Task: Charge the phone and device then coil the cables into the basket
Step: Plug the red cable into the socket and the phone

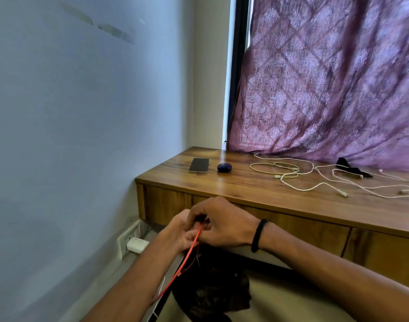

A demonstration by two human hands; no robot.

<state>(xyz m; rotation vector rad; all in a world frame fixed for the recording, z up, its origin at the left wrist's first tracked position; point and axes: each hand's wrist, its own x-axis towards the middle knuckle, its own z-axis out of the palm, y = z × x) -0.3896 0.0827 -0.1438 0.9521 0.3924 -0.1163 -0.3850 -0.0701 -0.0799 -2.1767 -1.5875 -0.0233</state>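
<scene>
A dark phone [199, 165] lies flat near the left end of the wooden ledge [233, 184]. Beside it on the right sits a small round dark blue device [224, 167]. Several white cables [315, 176] sprawl loose further right on the ledge. In front of the ledge my left hand [180, 233] and my right hand [219, 223] meet, both pinching the upper end of a red cable [189, 254] that hangs down over my left forearm. The cable's tip is hidden between my fingers. A white charger [137, 245] sits plugged in the wall socket low on the left.
A purple patterned curtain [326, 77] hangs down to the back of the ledge. A black strap [350, 169] lies among the cables. A dark crumpled fabric thing [212, 291] sits below my hands. The pale wall [70, 112] stands close on the left.
</scene>
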